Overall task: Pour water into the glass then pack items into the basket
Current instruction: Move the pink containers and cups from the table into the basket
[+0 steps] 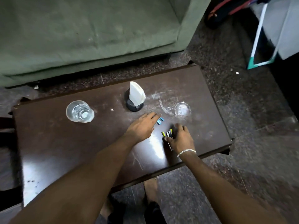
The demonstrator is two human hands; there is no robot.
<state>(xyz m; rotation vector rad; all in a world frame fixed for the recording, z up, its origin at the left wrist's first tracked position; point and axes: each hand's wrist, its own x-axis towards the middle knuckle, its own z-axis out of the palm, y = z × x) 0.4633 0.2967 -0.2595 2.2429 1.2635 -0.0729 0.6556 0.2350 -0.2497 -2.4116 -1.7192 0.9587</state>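
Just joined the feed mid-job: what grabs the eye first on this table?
Both hands work at the middle of the dark table: the left hand reaches onto small blue clips, while the right hand gathers yellow and black clips. Behind them stands a black mesh basket holding white paper, with a clear glass far left.

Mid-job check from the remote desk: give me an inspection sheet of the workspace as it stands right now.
Surface: dark brown table, scratched, with white smears near the far right.
Job's things: clear glass at left, upright; water level hard to tell. Black mesh basket holding white paper. Blue clips and yellow-black clips loose on the table.
Clutter: small clear dish at right.
Hands: left hand reaching over the blue clips; right hand gathering the yellow-black clips, bracelet on wrist.
Cables: nothing seen.
Surroundings: green sofa beyond the table; speckled dark floor.
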